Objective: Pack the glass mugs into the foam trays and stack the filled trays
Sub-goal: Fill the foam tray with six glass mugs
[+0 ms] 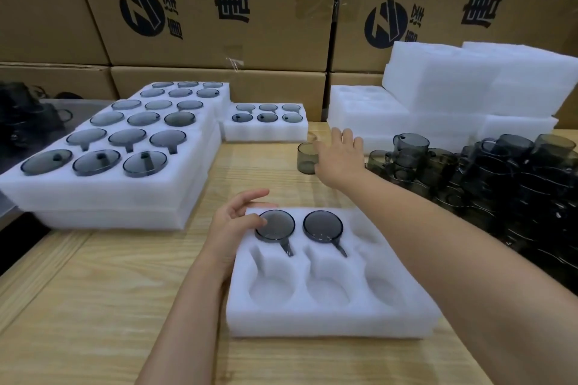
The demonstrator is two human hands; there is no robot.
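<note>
A white foam tray (328,319) lies in front of me on the wooden table. Two smoky glass mugs sit upside down in its far pockets, one at the left (275,225) and one in the middle (323,226); the other pockets hold nothing. My left hand (234,222) rests at the tray's far left corner, fingers relaxed, thumb touching the left mug's rim. My right hand (339,159) reaches out beyond the tray, fingers spread, beside a single upright mug (307,158). A heap of loose mugs (488,175) lies at the right.
Stacked filled trays (103,197) stand at the left, and a smaller filled tray (266,130) lies behind. Blank foam trays (469,87) are piled at the back right. Cardboard boxes (219,9) wall off the back. Bare table (93,306) lies at the near left.
</note>
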